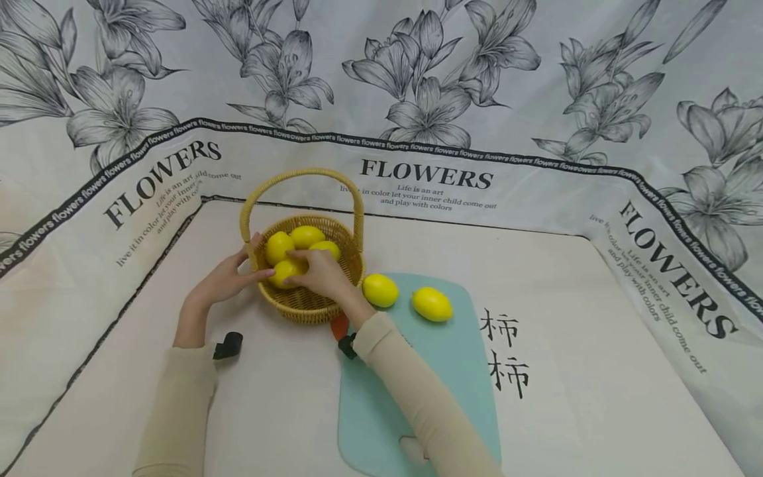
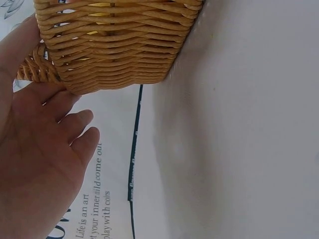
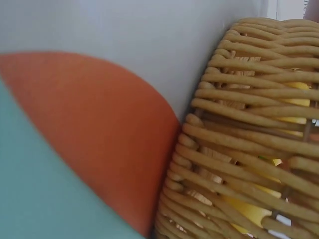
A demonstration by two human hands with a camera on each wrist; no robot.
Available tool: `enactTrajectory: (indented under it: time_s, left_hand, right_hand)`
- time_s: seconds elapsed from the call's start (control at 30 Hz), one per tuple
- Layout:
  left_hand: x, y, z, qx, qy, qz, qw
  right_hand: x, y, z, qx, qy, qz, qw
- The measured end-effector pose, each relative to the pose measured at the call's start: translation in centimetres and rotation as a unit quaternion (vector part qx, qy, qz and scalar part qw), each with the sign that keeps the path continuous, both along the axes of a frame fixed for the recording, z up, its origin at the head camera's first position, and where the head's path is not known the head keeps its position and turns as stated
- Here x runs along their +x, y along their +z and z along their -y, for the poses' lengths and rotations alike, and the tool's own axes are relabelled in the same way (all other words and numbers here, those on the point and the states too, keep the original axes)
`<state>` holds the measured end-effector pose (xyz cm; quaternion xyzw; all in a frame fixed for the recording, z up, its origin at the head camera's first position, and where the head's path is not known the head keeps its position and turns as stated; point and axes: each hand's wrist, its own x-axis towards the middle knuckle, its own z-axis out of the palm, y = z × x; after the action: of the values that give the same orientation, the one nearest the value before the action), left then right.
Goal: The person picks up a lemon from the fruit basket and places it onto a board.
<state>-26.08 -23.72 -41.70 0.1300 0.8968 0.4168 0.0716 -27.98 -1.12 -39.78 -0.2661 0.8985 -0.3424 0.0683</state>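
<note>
A wicker basket [image 1: 306,315] with a tall handle holds several yellow lemons [image 1: 306,236]. At its left side my left hand [image 1: 223,278] grips the rim, thumb over the edge and fingers outside. The left wrist view shows that hand [image 2: 42,149] against the woven wall [image 2: 114,50]. My right hand [image 1: 326,273] reaches over the rim into the basket, its fingers round the front lemon [image 1: 285,273]. In the right wrist view the basket's wall [image 3: 249,107] hides the right hand, and yellow shows through the weave.
Right of the basket, two lemons lie on a pale teal cutting board [image 1: 453,358], one at its upper left [image 1: 380,290], another further right [image 1: 432,304]. An orange patch [image 1: 340,326] shows between basket and board. Flower-printed cloth [image 1: 429,172] rises behind the table.
</note>
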Motion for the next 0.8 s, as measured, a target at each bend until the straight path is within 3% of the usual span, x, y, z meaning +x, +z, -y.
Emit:
enactTrajectory:
  time_s: [0.8]
  left_hand:
    - [-0.3, -0.25, 0.13, 0.01, 0.002, 0.012, 0.9999]
  right_hand:
    - [-0.45, -0.77, 0.21, 0.033, 0.007, 0.006, 0.9994]
